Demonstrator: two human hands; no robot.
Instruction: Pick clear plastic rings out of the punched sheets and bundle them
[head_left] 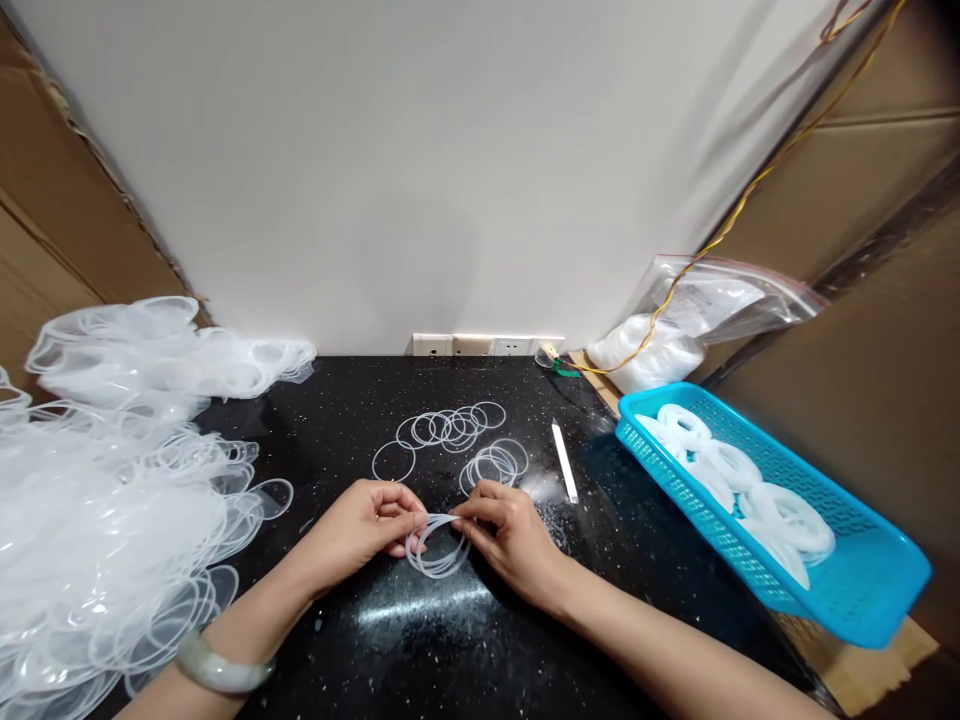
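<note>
Between my two hands is a small bunch of thin translucent rings (437, 574), held just above the black speckled tabletop. My left hand (375, 520) pinches the bunch at its left side with thumb and fingers. From the right, my right hand (514, 535) pinches the upper right edge of the rings. Just beyond my hands, a row of overlapping loose rings (442, 428) lies flat on the table. A tighter cluster of rings (495, 463) lies right behind my right hand, which partly hides it.
A white pen-like stick (564, 460) lies right of the rings. The blue basket (874, 590) at right holds several bundles of white rings (731, 466). A big heap of translucent ringed pieces (97, 530) covers the left side. Behind are a plastic bag (652, 350) and wall sockets (472, 345) with a cable.
</note>
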